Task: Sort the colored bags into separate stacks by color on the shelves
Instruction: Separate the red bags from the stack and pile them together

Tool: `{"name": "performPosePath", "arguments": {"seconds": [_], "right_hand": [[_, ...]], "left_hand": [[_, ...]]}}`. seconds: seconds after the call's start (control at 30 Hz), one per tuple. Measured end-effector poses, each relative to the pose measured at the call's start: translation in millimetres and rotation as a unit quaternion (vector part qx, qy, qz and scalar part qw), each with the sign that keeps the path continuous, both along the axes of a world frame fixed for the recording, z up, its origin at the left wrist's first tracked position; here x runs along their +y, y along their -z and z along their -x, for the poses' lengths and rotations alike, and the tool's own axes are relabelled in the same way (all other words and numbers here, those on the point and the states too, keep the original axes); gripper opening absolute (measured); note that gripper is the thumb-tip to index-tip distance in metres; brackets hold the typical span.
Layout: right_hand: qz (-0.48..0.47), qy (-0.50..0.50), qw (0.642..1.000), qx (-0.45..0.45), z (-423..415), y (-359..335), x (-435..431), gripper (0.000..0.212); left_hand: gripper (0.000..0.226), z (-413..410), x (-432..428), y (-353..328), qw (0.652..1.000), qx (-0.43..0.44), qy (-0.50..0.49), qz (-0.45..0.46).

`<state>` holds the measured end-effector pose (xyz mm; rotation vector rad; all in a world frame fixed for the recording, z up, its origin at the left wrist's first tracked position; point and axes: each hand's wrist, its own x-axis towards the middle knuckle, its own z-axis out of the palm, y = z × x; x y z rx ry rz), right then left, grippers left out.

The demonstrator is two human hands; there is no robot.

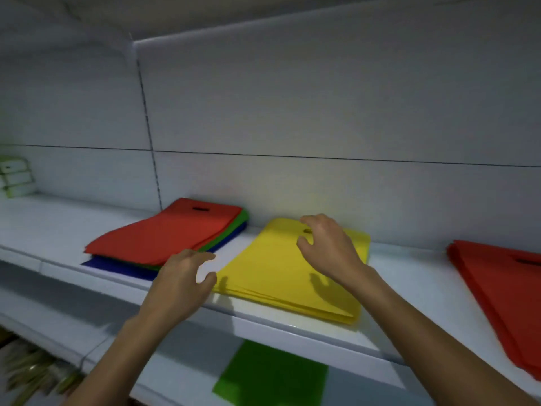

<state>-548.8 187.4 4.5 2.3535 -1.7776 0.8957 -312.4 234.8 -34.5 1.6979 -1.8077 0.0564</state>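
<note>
A stack of yellow bags [272, 268] lies flat on the white shelf [292, 323] in the middle. To its left sits a mixed pile with a red bag [167, 230] on top, a green bag [241, 218] under it and a blue bag [117, 266] at the bottom. A stack of red bags [503, 291] lies at the right. A green bag [272, 376] lies on the lower shelf. My left hand [181, 282] hovers at the yellow stack's near left corner, fingers relaxed, holding nothing. My right hand [325, 247] hangs above the yellow stack near its handle slot, fingers loosely curled and empty.
Pale green and white boxes [14, 178] stand at the far left of the same shelf. Packaged goods [32, 373] fill the bottom left below. The white back panel [292, 112] rises behind the bags.
</note>
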Motion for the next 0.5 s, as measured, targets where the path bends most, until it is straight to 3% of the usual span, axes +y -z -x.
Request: {"name": "performPosePath", "arguments": {"seconds": [0.2,0.5], "right_hand": [[-0.045,-0.06,0.997,0.032,-108.5,6.8,-39.5,0.037],[-0.041,-0.098,0.993,0.055,-206.5,-4.0,-115.0,0.043]], "left_hand": [[0.036,-81.8,-6.1,12.5,0.999,0.032,-0.041,0.013],[0.038,-161.5,-60.0,14.8,0.996,0.052,-0.062,0.027]]}}
